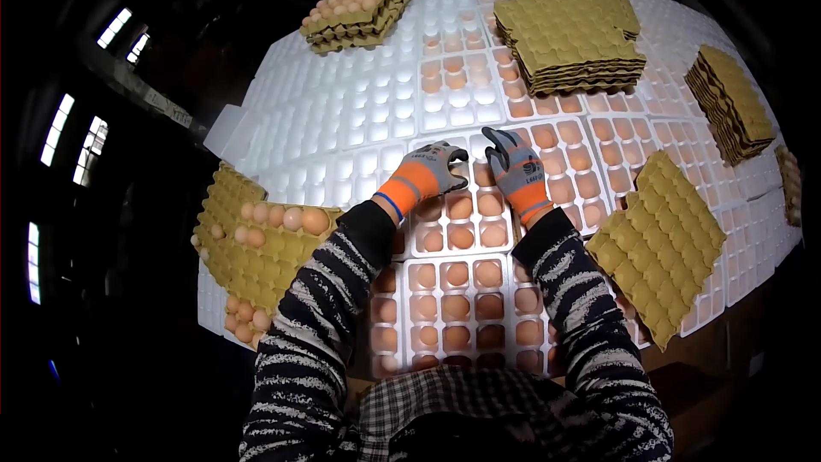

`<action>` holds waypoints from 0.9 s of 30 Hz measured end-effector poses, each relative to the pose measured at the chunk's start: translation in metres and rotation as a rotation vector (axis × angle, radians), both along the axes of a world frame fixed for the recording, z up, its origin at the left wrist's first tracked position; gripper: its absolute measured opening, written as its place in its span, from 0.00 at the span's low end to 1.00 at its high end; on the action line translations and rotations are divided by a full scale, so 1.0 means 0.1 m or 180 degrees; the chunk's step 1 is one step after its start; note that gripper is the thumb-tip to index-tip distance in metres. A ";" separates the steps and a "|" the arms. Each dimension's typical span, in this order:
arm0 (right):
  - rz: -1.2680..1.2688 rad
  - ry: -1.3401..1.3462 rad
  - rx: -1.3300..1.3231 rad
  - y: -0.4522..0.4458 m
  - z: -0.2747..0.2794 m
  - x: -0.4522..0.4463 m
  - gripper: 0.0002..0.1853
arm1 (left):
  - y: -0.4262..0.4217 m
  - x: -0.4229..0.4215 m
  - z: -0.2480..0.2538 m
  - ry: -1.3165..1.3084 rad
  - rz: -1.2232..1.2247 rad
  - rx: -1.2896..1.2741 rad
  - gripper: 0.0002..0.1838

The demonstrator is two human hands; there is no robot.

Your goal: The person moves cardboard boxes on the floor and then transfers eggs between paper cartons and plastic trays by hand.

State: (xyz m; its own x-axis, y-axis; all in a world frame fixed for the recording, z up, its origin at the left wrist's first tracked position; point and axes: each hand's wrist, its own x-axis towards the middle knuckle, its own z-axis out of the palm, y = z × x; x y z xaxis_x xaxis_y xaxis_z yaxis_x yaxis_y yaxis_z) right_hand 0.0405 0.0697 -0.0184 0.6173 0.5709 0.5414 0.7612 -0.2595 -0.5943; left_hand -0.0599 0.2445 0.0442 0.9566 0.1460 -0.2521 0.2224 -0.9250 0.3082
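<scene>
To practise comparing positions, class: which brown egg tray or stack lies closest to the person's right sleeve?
The bare-topped brown tray lying aslant just beside the right sleeve; the wide stack and the narrow stack both sit farther away.

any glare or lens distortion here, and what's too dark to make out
Head view: strong wide-angle bending, the spread of white trays curving at its outer edges; head view: those trays look washed out left of centre, and the windows are blown out; head view: the surroundings at far left and the bottom corners sink almost to black, detail lost.
</scene>
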 end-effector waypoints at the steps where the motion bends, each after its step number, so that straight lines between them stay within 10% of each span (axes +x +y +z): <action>1: 0.0008 0.0175 0.0103 -0.01 -0.03 0.03 0.20 | 0.03 0.04 0.00 -0.0242 0.0244 -0.0177 0.23; 8: 0.0340 0.0024 0.0229 0.00 0.16 -0.13 0.21 | 0.38 0.17 -0.45 -0.0746 0.0602 0.0548 0.20; 14: 0.1969 -0.1123 -0.0002 0.14 0.17 -0.47 0.12 | 0.41 -0.06 0.57 -0.1334 0.0710 -0.0283 0.23; 23: 0.1998 -0.0784 -0.1353 0.20 0.18 -0.66 0.17 | 0.60 -2.75 2.09 -0.1171 0.0755 -0.0520 0.21; 27: 0.1911 -0.0059 0.0181 0.65 0.89 -1.19 0.21 | 0.92 -3.51 1.74 -0.0979 0.1307 -0.0230 0.24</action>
